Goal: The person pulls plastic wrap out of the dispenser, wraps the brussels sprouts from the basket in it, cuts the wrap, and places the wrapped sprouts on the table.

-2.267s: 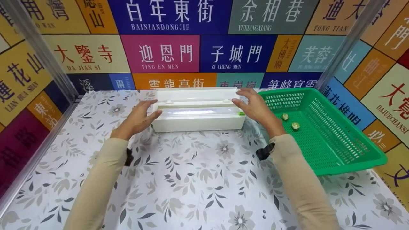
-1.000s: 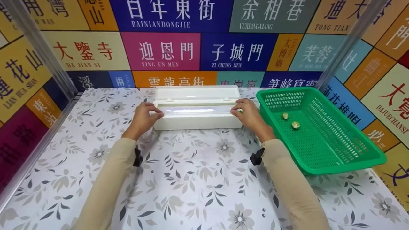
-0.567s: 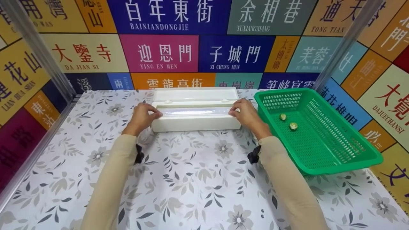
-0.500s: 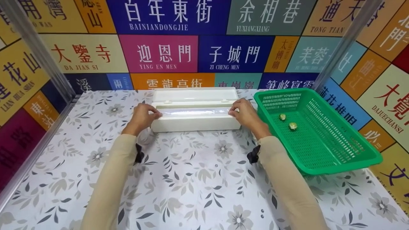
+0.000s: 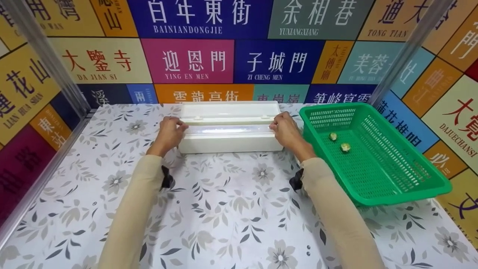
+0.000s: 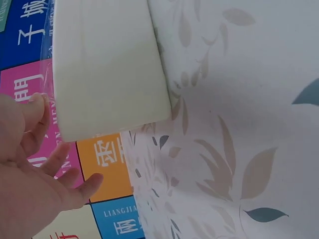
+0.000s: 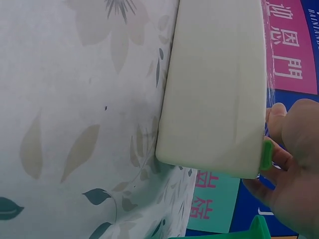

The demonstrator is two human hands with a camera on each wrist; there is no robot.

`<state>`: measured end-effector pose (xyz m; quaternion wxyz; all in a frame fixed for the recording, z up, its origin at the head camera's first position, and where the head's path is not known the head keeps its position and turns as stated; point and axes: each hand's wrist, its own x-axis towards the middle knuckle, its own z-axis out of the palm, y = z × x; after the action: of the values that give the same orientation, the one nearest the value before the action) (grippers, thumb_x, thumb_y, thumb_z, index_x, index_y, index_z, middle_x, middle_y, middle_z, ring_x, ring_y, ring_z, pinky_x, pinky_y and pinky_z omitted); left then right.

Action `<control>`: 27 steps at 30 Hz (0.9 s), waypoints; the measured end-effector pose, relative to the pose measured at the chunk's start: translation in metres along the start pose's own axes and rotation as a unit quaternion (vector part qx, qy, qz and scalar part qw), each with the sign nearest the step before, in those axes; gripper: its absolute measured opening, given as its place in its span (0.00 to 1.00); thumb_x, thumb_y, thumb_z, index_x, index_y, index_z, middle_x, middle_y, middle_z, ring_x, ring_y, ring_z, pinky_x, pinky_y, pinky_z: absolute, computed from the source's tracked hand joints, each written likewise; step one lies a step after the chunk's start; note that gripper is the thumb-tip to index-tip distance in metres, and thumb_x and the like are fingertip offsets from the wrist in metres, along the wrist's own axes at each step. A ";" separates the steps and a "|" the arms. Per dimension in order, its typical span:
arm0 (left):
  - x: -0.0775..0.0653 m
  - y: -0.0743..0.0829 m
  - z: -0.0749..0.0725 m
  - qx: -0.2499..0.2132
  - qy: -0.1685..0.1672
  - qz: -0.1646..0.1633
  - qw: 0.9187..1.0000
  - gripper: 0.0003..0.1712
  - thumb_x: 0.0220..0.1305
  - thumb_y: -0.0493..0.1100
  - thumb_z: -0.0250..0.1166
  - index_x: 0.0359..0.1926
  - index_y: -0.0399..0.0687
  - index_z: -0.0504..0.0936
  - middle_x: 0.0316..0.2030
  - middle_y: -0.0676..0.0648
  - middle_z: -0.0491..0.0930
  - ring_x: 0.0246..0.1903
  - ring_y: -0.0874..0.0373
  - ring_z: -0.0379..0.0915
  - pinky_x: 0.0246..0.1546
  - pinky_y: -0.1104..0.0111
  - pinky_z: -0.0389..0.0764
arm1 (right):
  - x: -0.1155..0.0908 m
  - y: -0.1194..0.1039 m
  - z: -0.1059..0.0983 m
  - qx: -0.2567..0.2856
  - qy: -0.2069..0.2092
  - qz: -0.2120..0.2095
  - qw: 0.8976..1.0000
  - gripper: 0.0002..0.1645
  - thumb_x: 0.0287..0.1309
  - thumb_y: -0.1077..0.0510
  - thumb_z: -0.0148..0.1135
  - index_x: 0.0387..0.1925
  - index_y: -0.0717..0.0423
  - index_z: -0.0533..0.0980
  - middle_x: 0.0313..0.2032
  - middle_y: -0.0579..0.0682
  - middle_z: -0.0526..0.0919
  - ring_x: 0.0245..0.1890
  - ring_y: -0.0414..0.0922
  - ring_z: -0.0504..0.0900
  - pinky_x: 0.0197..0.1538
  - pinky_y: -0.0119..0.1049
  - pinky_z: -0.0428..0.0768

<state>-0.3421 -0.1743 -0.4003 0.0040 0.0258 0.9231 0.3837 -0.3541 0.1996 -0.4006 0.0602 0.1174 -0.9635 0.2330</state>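
Note:
A white cling film dispenser (image 5: pixel 231 145) lies lengthwise at the table's back, its lid (image 5: pixel 229 109) tipped open toward the wall. Clear cling film (image 5: pixel 229 129) stretches shiny across the opening. At the left end, my left hand (image 5: pixel 171 135) pinches the film's edge between thumb and finger. My right hand (image 5: pixel 290 130) pinches it at the right end. In the left wrist view, a strip of film (image 6: pixel 48 74) stands up past the box edge to the thumb, other fingers loosely spread. A green slider tab (image 7: pixel 266 154) sits on the box beside my right fingers.
A green perforated basket (image 5: pixel 403 200) stands on the right, close to my right forearm. Inside are two small round yellow-green pieces, one (image 5: pixel 345 147) nearer me. A floral cloth (image 5: pixel 224 209) covers the table. A panelled sign wall (image 5: pixel 186 61) rises behind.
My hands moved from the lid's ends, where their fingers were spread, down to the film and pinched it. Since half a second ago both have risen slightly, raising the film's edge.

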 end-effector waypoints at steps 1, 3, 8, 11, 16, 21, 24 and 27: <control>0.000 0.000 0.000 -0.008 0.005 0.003 1.000 0.20 0.78 0.43 0.51 0.56 0.28 0.75 0.66 0.31 0.64 0.70 0.39 0.56 0.77 0.50 0.55 | 0.000 0.000 -0.001 0.005 0.001 0.002 1.000 0.12 0.74 0.58 0.53 0.41 0.64 0.76 0.57 0.63 0.71 0.58 0.59 0.73 0.64 0.53 0.73; 0.001 -0.001 0.000 -0.016 0.016 0.018 1.000 0.20 0.78 0.42 0.51 0.56 0.27 0.75 0.63 0.30 0.68 0.68 0.39 0.61 0.76 0.50 0.59 | 0.000 -0.001 -0.002 0.016 0.002 0.008 1.000 0.13 0.74 0.57 0.53 0.41 0.65 0.76 0.58 0.64 0.72 0.59 0.59 0.73 0.64 0.54 0.72; 0.003 0.002 0.001 -0.031 0.025 0.031 0.999 0.21 0.79 0.43 0.50 0.55 0.27 0.74 0.59 0.30 0.74 0.62 0.40 0.68 0.71 0.50 0.67 | 0.002 -0.002 -0.007 0.047 0.007 0.023 0.999 0.13 0.74 0.57 0.53 0.42 0.65 0.77 0.57 0.62 0.72 0.58 0.58 0.73 0.65 0.55 0.70; 0.003 0.004 -0.001 -0.041 0.024 0.021 0.999 0.20 0.79 0.45 0.49 0.56 0.30 0.74 0.54 0.33 0.75 0.55 0.44 0.70 0.64 0.53 0.73 | 0.003 -0.003 -0.010 0.083 0.008 0.038 0.996 0.14 0.74 0.57 0.52 0.44 0.65 0.77 0.56 0.61 0.73 0.56 0.56 0.74 0.63 0.52 0.73; 0.003 0.003 -0.005 -0.080 0.011 0.010 0.997 0.19 0.79 0.46 0.50 0.53 0.33 0.75 0.48 0.37 0.76 0.45 0.50 0.71 0.48 0.64 0.78 | 0.006 -0.001 -0.012 0.147 -0.008 0.070 0.987 0.16 0.76 0.55 0.49 0.49 0.64 0.77 0.46 0.59 0.78 0.44 0.49 0.73 0.49 0.41 0.75; 0.004 0.002 -0.004 -0.134 0.009 0.007 0.991 0.17 0.79 0.44 0.48 0.53 0.33 0.75 0.50 0.38 0.76 0.43 0.51 0.72 0.44 0.68 0.80 | 0.011 0.000 -0.014 0.163 -0.007 0.081 0.983 0.18 0.77 0.54 0.49 0.47 0.65 0.77 0.40 0.56 0.78 0.40 0.47 0.71 0.44 0.37 0.72; 0.005 0.002 -0.004 -0.153 0.010 0.008 0.988 0.17 0.80 0.42 0.46 0.53 0.32 0.74 0.51 0.36 0.78 0.45 0.51 0.72 0.48 0.65 0.81 | 0.013 0.000 -0.015 0.173 -0.010 0.081 0.982 0.18 0.77 0.55 0.48 0.48 0.65 0.77 0.45 0.59 0.81 0.44 0.49 0.76 0.50 0.40 0.77; 0.006 0.002 -0.005 -0.166 0.010 0.006 0.986 0.17 0.80 0.42 0.46 0.54 0.32 0.72 0.52 0.35 0.79 0.47 0.50 0.72 0.51 0.63 0.82 | 0.014 -0.001 -0.017 0.191 -0.012 0.086 0.978 0.17 0.78 0.56 0.46 0.49 0.65 0.76 0.51 0.62 0.83 0.53 0.52 0.80 0.61 0.44 0.79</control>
<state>-0.3482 -0.1758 -0.3954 -0.0029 0.0266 0.8463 0.5320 -0.3661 0.2034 -0.3829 0.0046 0.0461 -0.9084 0.4156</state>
